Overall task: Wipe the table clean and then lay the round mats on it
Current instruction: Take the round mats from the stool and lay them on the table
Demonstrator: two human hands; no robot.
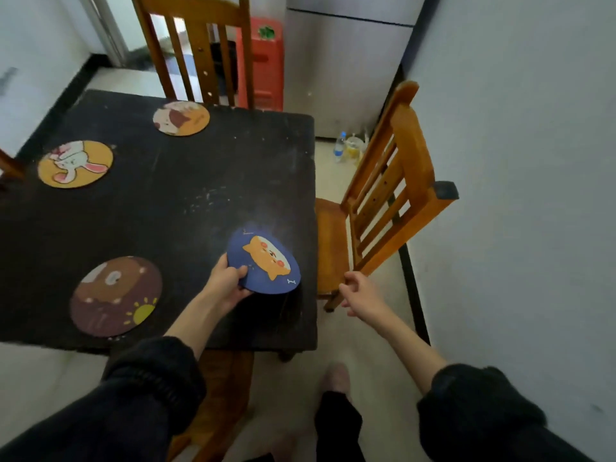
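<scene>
One blue mat (pixel 265 260) is in our left hand (pixel 226 282), tilted just above the table (pixel 186 195) near its right edge, close to the near right corner. Our thumb lies on top and our fingers curl under its near rim, so the mat sticks out away from us. Our right hand (pixel 358 295) is off the table beside the chair (pixel 393 181), fingers loosely bent, holding nothing. Three more mats already lie flat: brown (pixel 116 296) near the front edge, yellow (pixel 75 164) by the left edge, and one (pixel 181 118) by the far edge.
</scene>
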